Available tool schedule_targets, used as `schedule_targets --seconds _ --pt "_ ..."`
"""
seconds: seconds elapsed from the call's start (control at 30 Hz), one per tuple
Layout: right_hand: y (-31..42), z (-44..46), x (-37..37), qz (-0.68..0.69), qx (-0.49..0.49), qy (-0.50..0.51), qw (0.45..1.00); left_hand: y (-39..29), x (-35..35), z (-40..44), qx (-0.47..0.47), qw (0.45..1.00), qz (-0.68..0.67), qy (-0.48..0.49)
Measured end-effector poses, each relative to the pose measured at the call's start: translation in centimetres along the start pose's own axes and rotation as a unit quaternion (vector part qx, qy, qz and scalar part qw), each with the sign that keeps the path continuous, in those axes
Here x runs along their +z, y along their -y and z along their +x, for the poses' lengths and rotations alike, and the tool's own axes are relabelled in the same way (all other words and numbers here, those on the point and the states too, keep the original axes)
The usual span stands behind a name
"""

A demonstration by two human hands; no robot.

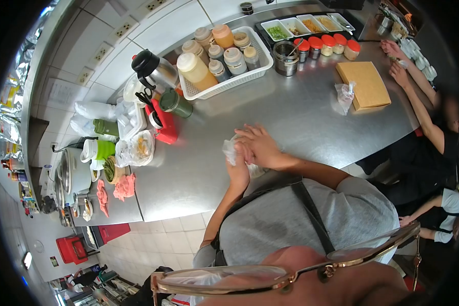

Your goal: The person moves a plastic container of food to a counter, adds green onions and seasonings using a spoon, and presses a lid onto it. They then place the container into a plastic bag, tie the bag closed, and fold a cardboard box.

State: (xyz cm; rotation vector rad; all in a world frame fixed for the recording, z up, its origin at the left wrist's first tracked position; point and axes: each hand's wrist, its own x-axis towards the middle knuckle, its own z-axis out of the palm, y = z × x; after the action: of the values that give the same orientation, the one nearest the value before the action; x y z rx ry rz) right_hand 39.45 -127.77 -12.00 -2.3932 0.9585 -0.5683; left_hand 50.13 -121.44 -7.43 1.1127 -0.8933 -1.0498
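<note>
Both hands meet in front of my body, above the steel counter point(199, 168). My left hand point(238, 171) is closed on a crumpled clear plastic bag point(229, 150), which pokes out past its fingers. Over it comes my right hand point(262, 147), its fingers bent across the left one and gripping the same bag. More clear plastic shows below the hands, close to my apron. What the bag contains, if anything, is hidden by my fingers.
Ahead stands a white basket point(262, 71) of squeeze bottles. Red-lidded jars point(315, 47) line the back. A cardboard box point(363, 85) with a small knotted plastic bag point(345, 97) sits rightward, near another person's hands point(399, 74). A thermos point(158, 71) and red holder point(164, 127) stand left.
</note>
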Motion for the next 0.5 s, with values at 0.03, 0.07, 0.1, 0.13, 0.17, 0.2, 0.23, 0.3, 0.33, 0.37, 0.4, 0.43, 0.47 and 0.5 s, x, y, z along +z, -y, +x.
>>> schedule_targets --seconds 0.03,0.07,0.1,0.13,0.17,0.2,0.23,0.3,0.33,0.37,0.4,0.43,0.47,0.5 --pt "0.2 -0.1 -0.3 0.002 -0.016 0.004 1.0 -0.4 0.0 0.2 0.002 0.996 -0.091 0.015" --pt "0.3 -0.1 -0.2 0.003 -0.018 0.007 1.0 -0.1 -0.3 0.3 0.002 0.996 -0.091 0.011" --pt "0.3 -0.1 -0.1 0.003 -0.031 -0.004 1.0 0.3 -0.5 0.5 -0.006 0.99 -0.143 -0.005" --pt "0.2 -0.1 -0.1 0.004 -0.042 -0.015 0.999 0.4 -0.6 0.8 -0.014 0.98 -0.195 -0.02" --pt "0.3 -0.2 0.0 0.005 -0.044 -0.013 0.999 0.4 -0.8 0.8 -0.013 0.98 -0.195 -0.023" --pt "0.3 -0.1 0.0 0.013 -0.043 -0.018 0.999 0.4 -0.9 0.9 -0.029 0.974 -0.222 -0.029" --pt "0.3 -0.1 0.0 0.023 -0.042 -0.022 0.999 0.2 -1.1 1.0 -0.045 0.967 -0.248 -0.036" --pt "0.5 -0.3 0.1 0.017 -0.045 -0.021 0.999 -0.2 -1.4 0.9 -0.053 0.958 -0.278 -0.038" --pt "0.5 -0.2 0.0 0.008 -0.046 -0.028 0.999 -0.4 -1.5 1.1 -0.06 0.949 -0.307 -0.032" --pt "0.5 -0.2 -0.1 0.01 -0.045 -0.026 0.999 -0.4 -1.8 1.2 -0.061 0.949 -0.306 -0.035" --pt "0.3 -0.2 -0.4 0.014 -0.047 -0.01 0.999 -0.4 -2.2 1.4 -0.05 0.953 -0.297 -0.022" --pt "0.3 -0.2 -0.5 0.02 -0.049 0.006 0.999 -0.4 -2.6 1.5 -0.04 0.957 -0.288 -0.012" --pt "0.3 -0.2 -0.4 0.022 -0.051 0.009 0.998 -0.5 -2.9 1.7 -0.04 0.957 -0.287 -0.016" --pt "0.3 -0.3 -0.3 0.015 -0.054 0.001 0.998 -0.6 -3.2 1.8 -0.025 0.98 -0.196 -0.013"
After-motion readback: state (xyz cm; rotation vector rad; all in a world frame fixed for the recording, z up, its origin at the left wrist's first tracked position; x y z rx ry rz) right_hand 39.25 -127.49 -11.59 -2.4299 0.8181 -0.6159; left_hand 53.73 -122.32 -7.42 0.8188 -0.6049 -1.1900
